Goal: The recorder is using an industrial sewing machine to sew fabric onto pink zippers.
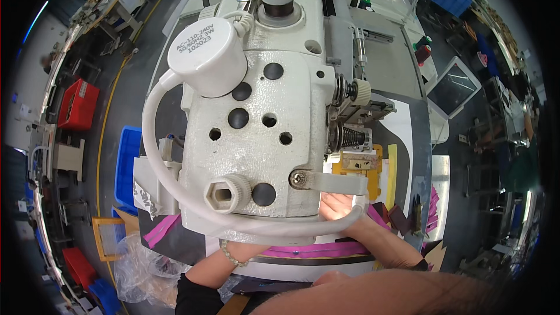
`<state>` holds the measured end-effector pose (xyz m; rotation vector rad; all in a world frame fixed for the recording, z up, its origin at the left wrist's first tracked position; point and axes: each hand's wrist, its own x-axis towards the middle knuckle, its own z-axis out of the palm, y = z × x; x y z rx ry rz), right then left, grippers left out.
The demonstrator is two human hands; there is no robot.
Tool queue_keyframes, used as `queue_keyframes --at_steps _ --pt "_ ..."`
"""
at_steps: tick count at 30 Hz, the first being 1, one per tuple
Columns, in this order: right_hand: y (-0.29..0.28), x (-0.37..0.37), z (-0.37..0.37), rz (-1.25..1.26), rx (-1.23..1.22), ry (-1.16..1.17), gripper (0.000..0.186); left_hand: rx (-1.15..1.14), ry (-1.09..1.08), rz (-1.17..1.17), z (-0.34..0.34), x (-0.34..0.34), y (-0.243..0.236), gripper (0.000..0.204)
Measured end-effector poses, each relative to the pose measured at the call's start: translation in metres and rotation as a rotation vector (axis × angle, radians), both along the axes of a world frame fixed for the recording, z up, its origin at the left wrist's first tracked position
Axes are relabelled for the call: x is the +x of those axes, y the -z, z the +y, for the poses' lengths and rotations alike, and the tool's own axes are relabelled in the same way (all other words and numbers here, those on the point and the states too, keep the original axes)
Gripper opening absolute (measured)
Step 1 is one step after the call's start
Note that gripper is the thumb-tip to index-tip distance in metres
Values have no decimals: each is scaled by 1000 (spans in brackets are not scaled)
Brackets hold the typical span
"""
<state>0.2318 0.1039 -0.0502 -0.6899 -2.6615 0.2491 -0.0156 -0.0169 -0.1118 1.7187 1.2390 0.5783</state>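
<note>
A white sewing machine head [256,151] fills the middle, with a round white lamp unit [207,55] and its cable. My right hand [335,207] is partly visible in bright light under it, beside a yellow template plate [376,166]; its fingertips are hidden. My left forearm [207,274], with a bead bracelet [233,254], reaches under the machine, which hides that hand. A pink strip [318,249] with a zipper lies between my arms, and more pink pieces [163,227] lie at the left.
Blue bins [122,172] and a red crate [79,105] stand at left, near crumpled plastic [143,268]. Thread spools [423,52] and a screen [452,87] sit at right. Other workbenches line both sides beyond the floor [108,128].
</note>
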Motion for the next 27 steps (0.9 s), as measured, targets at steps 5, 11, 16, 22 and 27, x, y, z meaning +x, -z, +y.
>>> queue_keyframes --at_steps 5,11,16,22,27 --pt "-3 -4 -1 -27 38 3 36 232 263 632 -9 -9 16 47" --pt "-8 -2 2 7 32 -54 32 218 148 448 15 7 -19 42" --pt "-18 -11 0 78 -64 -40 27 444 -159 287 36 21 -75 27" --pt "-15 -16 -1 93 12 -27 26 619 -177 303 41 22 -81 14" --pt "-13 -3 -2 56 56 41 26 581 -146 311 40 21 -73 6"
